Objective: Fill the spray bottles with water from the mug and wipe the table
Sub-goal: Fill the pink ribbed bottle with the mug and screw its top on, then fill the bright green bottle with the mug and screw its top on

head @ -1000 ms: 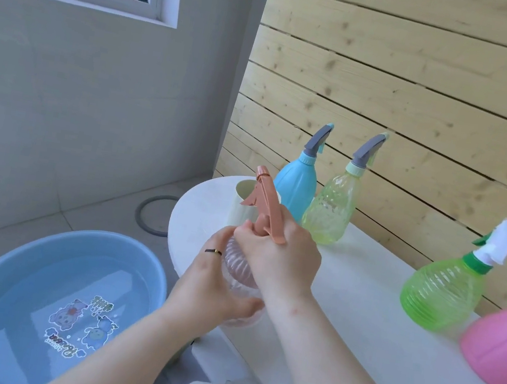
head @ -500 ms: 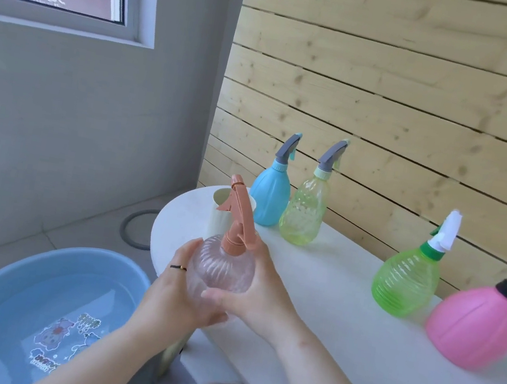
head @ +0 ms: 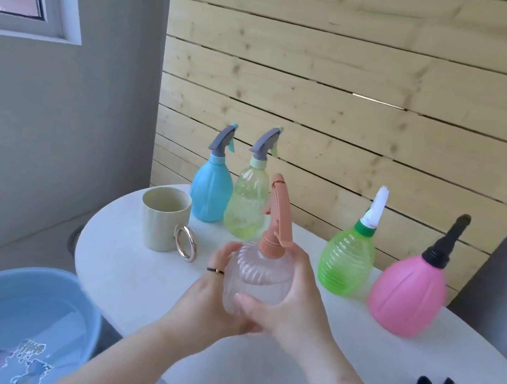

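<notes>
Clear spray bottle (head: pixel 256 278) gripped upright over the table (head: pixel 133 272): left hand (head: pixel 212 298) wrapped round its left flank, right hand (head: pixel 298 301) curled round right and front, thumb across the ribs. Long axis vertical, orange trigger head (head: pixel 276 228) seated on the neck. Mug (head: pixel 163 220) up-left of the bottle, nearer the left hand, ring handle (head: pixel 186 242) facing the hands. Probably unscrew first.

Clear ribbed plastic bottle (head: pixel 256 278), wooden wall (head: pixel 361 92)
</notes>
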Action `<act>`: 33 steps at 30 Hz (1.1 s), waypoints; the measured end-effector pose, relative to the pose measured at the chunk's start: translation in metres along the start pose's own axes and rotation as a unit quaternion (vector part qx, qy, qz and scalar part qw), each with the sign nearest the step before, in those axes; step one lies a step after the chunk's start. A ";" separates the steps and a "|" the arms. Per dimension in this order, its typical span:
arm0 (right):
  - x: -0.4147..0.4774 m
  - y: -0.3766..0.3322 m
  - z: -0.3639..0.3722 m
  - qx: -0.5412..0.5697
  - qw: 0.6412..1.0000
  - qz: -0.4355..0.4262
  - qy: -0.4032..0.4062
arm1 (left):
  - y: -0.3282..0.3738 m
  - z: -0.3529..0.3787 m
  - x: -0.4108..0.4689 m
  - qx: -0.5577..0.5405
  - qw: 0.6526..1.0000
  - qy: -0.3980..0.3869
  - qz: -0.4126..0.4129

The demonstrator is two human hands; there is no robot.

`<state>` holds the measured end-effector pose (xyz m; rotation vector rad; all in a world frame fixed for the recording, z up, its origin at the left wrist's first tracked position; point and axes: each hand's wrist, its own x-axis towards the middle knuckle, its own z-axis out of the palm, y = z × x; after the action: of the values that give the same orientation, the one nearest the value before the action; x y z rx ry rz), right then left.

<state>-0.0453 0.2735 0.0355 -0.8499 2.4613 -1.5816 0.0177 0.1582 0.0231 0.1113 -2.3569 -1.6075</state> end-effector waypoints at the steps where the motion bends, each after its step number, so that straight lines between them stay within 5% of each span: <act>1: -0.001 0.009 -0.003 -0.006 1.000 0.008 0.010 | -0.004 0.008 0.003 -0.004 1.000 -0.011 0.001; 10: 0.011 0.038 -0.006 -0.016 0.996 0.052 0.068 | -0.029 0.024 0.029 0.111 0.993 -0.031 -0.023; 18: 0.089 0.053 -0.011 -0.029 0.988 0.069 0.132 | -0.057 0.012 0.039 0.388 0.919 -0.065 -0.026; 33: 0.117 0.049 -0.003 -0.136 0.977 0.059 0.151 | -0.058 0.011 0.041 0.439 0.896 -0.065 -0.012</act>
<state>-0.1641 0.2326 0.0196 -0.5065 2.9297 -1.4481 -0.0298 0.1372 -0.0268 0.2162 -2.9998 -0.4407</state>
